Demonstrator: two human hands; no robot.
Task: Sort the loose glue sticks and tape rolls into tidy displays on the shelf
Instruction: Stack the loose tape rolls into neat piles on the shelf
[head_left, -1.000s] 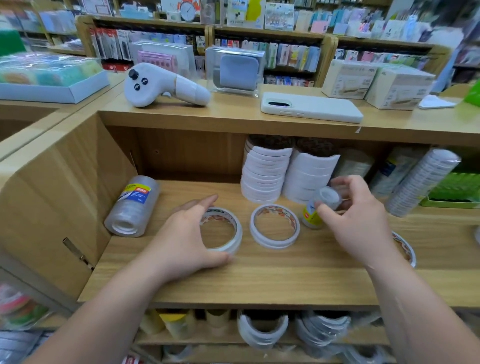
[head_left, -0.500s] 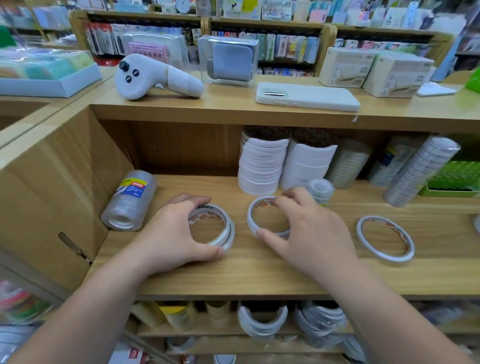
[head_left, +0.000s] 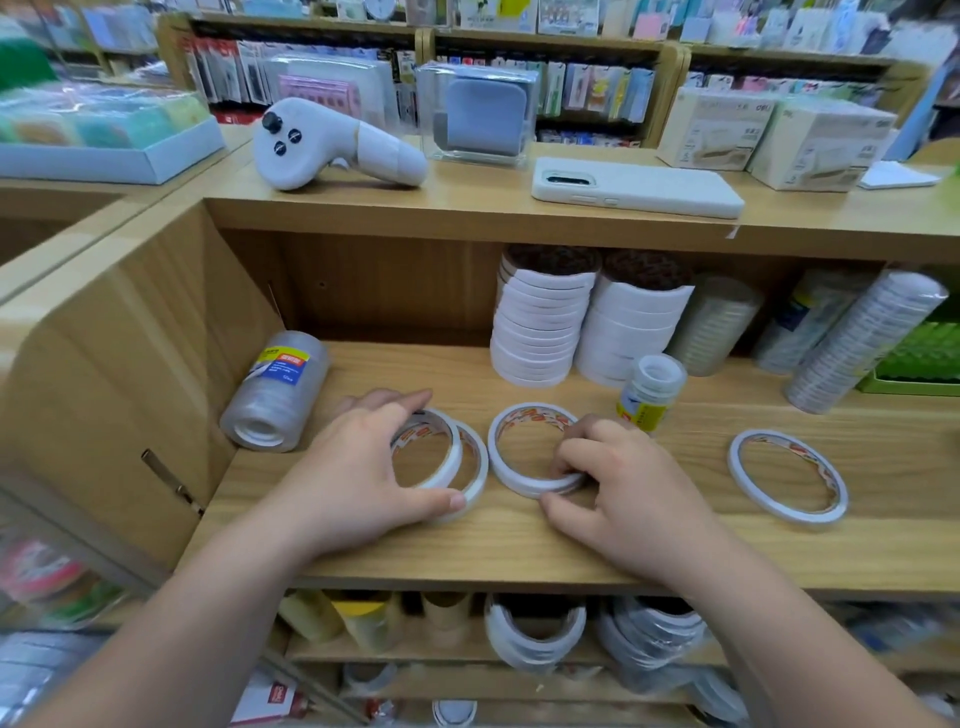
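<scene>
The left hand (head_left: 358, 478) gripped two rolls (head_left: 457, 457), thumb at their near edge and fingers over the far rim, with the upper roll sitting slightly off the lower one, so the hold looked meant to square them into a neat stack. Just right of it, the right hand (head_left: 628, 493) pinched a third roll (head_left: 497, 457) that lay flat on the shelf (head_left: 519, 545), fingers curled inside the ring and thumb outside its near wall, a grip suited to lifting it onto the pair. A fourth roll (head_left: 733, 462) lay loose well right of the right hand, untouched. Just beyond the right hand's fingers stood a glue bottle (head_left: 649, 395), upright and clear of the rolls. Behind both hands rose tidy white stacks (head_left: 540, 332), probably where the loose rolls belonged. A sleeve of clear tape (head_left: 278, 395) lay on its side left of the left hand. The sorting seemed only partly done.
</scene>
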